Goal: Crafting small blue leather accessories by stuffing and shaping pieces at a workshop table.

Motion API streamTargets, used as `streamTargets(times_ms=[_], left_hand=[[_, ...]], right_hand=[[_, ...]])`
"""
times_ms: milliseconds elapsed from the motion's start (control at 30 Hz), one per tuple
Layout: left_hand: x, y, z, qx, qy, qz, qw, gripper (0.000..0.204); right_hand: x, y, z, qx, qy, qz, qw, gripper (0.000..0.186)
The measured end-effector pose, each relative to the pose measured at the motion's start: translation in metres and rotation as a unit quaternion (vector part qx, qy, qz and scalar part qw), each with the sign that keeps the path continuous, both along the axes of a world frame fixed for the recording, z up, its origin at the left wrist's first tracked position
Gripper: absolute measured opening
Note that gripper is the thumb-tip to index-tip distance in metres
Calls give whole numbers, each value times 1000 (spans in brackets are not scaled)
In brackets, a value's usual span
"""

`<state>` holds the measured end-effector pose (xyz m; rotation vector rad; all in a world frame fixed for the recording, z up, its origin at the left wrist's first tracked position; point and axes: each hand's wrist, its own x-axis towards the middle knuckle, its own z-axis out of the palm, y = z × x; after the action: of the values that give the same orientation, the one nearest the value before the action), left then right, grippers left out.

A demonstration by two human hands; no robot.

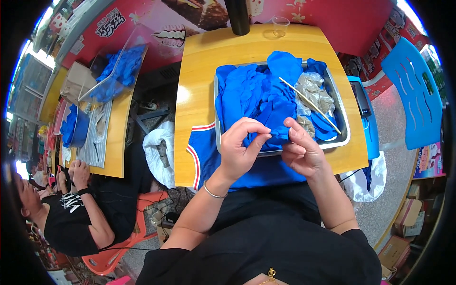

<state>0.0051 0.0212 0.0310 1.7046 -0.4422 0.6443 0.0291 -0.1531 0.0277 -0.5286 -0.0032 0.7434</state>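
A metal tray (343,140) sits on a yellow table (199,76) in front of me, piled with blue gloves (254,92) on its left and crumpled beige gloves (316,95) on its right. A thin wooden stick (308,104) lies across the pile. My left hand (240,149) and my right hand (301,149) are at the tray's near rim, both pinching the edge of one blue glove (275,124) between fingertips. A blue cloth with red and white trim (204,156) lies under the tray and hangs toward my lap.
A clear plastic cup (280,26) and a dark post (237,16) stand at the table's far edge. A blue chair (418,95) is at the right. At the left, another table (118,123) holds more blue gloves (121,66), and a seated person (71,218) in black works there.
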Motion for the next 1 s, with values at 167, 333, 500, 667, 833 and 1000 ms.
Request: streamTargets(times_ms=[167,333,500,667,833,1000], left_hand=[[0,-3,-2,3,-8,13,1000,18],[1,-2,-4,4,3,20,1000,20],[1,2,0,49,-35,0,998,21],[-4,1,0,3,41,-57,998,27],[-2,0,-7,-18,18,-83,996,24],[1,-2,1,32,-41,-24,998,22]], right_hand=[[0,3,4,-74,-40,-27,996,11],[0,0,7,-47,-34,2,998,8],[2,2,8,-151,-132,-33,979,13],[6,-7,13,-86,-81,43,992,17],[-1,-7,18,25,35,83,996,13],[-2,-4,19,-93,-97,-14,991,15]])
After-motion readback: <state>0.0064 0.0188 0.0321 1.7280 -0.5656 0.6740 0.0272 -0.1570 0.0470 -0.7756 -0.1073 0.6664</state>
